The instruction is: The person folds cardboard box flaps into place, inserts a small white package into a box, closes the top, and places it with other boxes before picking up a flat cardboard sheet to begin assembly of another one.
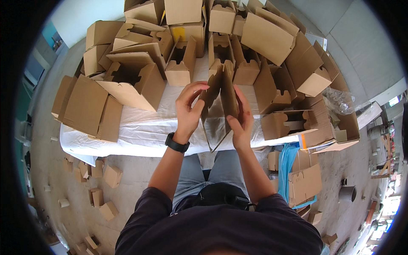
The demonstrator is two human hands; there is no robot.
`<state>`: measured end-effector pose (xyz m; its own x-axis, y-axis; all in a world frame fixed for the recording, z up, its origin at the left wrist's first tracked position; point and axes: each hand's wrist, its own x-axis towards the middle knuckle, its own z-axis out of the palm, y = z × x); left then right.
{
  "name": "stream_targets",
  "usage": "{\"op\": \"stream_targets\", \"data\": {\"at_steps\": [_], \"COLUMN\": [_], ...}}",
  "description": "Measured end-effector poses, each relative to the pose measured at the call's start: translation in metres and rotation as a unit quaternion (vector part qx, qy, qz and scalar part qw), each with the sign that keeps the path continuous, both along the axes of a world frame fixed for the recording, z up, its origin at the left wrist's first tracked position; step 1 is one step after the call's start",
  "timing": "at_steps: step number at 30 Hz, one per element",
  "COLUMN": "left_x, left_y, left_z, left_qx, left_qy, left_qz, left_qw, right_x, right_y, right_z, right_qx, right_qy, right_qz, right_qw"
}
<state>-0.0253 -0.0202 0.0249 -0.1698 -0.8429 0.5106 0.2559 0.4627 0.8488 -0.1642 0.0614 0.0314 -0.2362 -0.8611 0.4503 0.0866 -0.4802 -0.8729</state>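
Our left hand (190, 104) holds the left panel of a part-folded cardboard carton (228, 97) with thumb and fingers, while our right hand (242, 121) grips the opposite panel, thumb on the near side and fingers along the outer edge; the hands are apart, with the carton between them. It is plain brown corrugated board, narrow and tall, its two broad panels spread in a V that tapers to a point toward us, and we hold it over the near edge of the white-clothed table (140, 131). A black wristwatch (177, 143) sits on our left wrist. Open-topped brown cartons (180, 63) crowd the table's far side and both ends; clear plastic wrap (339, 101) lies at its right end. Below the table's right end we see a blue plastic bag (287, 170), and small cartons (113, 176) lie on the floor below its left.
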Motion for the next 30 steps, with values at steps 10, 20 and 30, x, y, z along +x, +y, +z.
{"op": "stream_targets", "data": {"at_steps": [10, 20, 30], "left_x": [0.000, 0.010, 0.018], "left_y": [-0.027, -0.051, -0.048], "left_z": [0.005, 0.015, 0.012], "left_qx": [-0.063, -0.010, 0.003], "left_qy": [-0.056, -0.101, -0.169], "left_qz": [0.059, -0.022, 0.030], "left_qw": [0.995, 0.995, 0.985], "right_x": [-0.031, -0.019, -0.012], "right_y": [0.022, 0.021, 0.000], "right_z": [0.007, 0.014, 0.029], "right_qx": [-0.001, 0.013, -0.014], "right_qy": [0.109, 0.248, 0.353], "right_qz": [-0.105, -0.100, -0.075], "right_qw": [0.988, 0.964, 0.933]}}
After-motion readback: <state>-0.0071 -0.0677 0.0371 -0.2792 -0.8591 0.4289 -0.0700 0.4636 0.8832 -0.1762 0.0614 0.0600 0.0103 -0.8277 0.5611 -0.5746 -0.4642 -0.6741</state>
